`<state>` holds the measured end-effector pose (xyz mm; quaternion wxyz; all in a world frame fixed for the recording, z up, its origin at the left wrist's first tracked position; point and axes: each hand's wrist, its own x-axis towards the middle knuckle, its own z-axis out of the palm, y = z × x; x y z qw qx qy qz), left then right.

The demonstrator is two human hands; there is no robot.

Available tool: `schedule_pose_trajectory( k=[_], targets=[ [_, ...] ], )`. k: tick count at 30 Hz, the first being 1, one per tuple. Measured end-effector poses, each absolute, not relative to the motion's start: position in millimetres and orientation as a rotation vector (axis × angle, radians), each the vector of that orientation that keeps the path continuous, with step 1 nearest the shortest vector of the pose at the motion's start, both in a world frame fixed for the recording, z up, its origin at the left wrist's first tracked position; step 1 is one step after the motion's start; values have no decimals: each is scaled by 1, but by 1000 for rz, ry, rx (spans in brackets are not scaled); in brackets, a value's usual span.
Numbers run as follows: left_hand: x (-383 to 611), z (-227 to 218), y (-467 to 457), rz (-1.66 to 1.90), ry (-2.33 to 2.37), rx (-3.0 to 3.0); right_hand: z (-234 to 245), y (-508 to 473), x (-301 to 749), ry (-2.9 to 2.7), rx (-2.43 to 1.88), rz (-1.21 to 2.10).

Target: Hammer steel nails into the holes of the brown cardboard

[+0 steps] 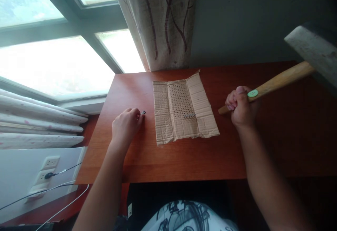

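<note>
My right hand (pixel 240 106) is closed round the wooden handle of a hammer (pixel 284 78), whose grey metal head is raised at the upper right. A green sticker sits on the handle by my thumb. My left hand (pixel 126 124) rests on the red-brown table (pixel 147 153), its fingers pinched on a small metal piece (pixel 143 112), apparently a nail. Between the hands lies a flattened cardboard sheet (pixel 184 108) with rows of small holes and a short row of nails (pixel 189 116) standing in it.
A patterned curtain (pixel 163 20) hangs behind the table's far edge, beside a bright window (pixel 52 59). Wall sockets (pixel 48 169) with cables sit low on the left. My lap with patterned cloth (pixel 184 217) shows below the table's near edge.
</note>
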<state>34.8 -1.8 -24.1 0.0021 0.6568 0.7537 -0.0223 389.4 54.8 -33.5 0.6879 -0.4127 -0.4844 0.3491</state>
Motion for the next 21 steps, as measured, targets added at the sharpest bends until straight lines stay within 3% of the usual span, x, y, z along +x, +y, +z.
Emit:
schedule_pose_trajectory(
  k=[21],
  targets=[
    [22,-15,22,-185,2290,2036,-34,54,390,-1101,-955,759]
  ],
)
